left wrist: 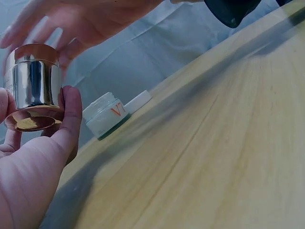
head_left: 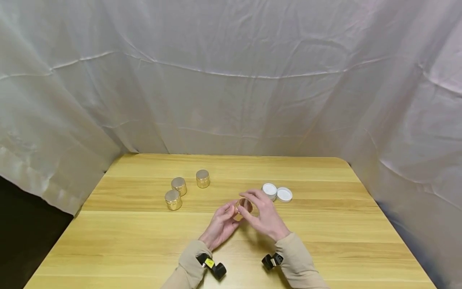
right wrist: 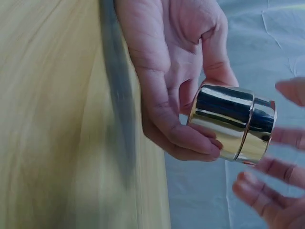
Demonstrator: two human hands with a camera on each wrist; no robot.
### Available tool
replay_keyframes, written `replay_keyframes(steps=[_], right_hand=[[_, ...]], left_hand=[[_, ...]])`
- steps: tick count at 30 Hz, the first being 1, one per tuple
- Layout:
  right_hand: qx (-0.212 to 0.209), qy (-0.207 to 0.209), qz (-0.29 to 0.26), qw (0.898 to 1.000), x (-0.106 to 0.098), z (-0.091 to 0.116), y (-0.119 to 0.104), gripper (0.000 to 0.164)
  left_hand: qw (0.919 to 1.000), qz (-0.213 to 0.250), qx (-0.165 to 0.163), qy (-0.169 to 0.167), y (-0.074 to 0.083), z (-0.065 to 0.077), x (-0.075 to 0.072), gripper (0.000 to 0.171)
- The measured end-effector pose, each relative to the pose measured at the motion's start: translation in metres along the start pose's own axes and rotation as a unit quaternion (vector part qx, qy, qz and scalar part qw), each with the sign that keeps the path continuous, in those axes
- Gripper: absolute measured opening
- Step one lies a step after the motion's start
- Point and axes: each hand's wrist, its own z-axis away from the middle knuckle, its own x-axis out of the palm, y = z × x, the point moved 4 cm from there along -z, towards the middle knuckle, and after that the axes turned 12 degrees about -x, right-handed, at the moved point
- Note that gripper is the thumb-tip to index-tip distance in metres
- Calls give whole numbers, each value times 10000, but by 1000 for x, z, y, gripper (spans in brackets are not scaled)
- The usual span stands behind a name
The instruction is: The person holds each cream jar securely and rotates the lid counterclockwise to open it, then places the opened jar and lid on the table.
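Observation:
My left hand [head_left: 219, 226] grips a shiny gold jar [left wrist: 35, 81] by its lower part, above the table. The jar's capped end tilts toward my right hand [head_left: 267, 218]. In the right wrist view, the right fingers [right wrist: 259, 195] are spread around the lid end, with the thumb apart from it. Whether any right fingertip touches the lid, I cannot tell. Beyond the right hand stands an open white jar [head_left: 269, 190] with orange lettering on its side. Its round white lid [head_left: 284, 195] lies right beside it.
Three more gold jars stand capped at the left: a front one [head_left: 173, 200], one just behind it [head_left: 179, 186], and another [head_left: 203, 179] farther back. The wooden table [head_left: 126, 249] is bordered by a grey curtain [head_left: 231, 104] at the back and sides.

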Motion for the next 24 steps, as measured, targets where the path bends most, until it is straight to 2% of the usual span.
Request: replay_keyframes(steps=[3, 7, 13, 18, 21, 24], right_hand=[[346, 215, 67, 9991, -2, 0, 3, 34], [526, 298, -9, 9982, -3, 0, 4, 32], [387, 246, -255, 9986, -5, -2, 3, 31], [262, -23, -439, 9987, -7, -3, 1, 35], [341, -126, -476, 9982, -7, -3, 2, 37], [486, -62, -386, 9981, -7, -2, 3, 38]], left_hand=[[10000, 55, -35, 7, 0, 0, 0, 21], [10000, 49, -7, -74, 1, 0, 0, 22], [9999, 79, 38, -134, 1, 1, 1, 22], [9998, 149, 36, -109, 2, 2, 1, 20], [9999, 153, 17, -77, 2, 2, 1, 19], [9999, 148, -10, -59, 2, 2, 1, 19]])
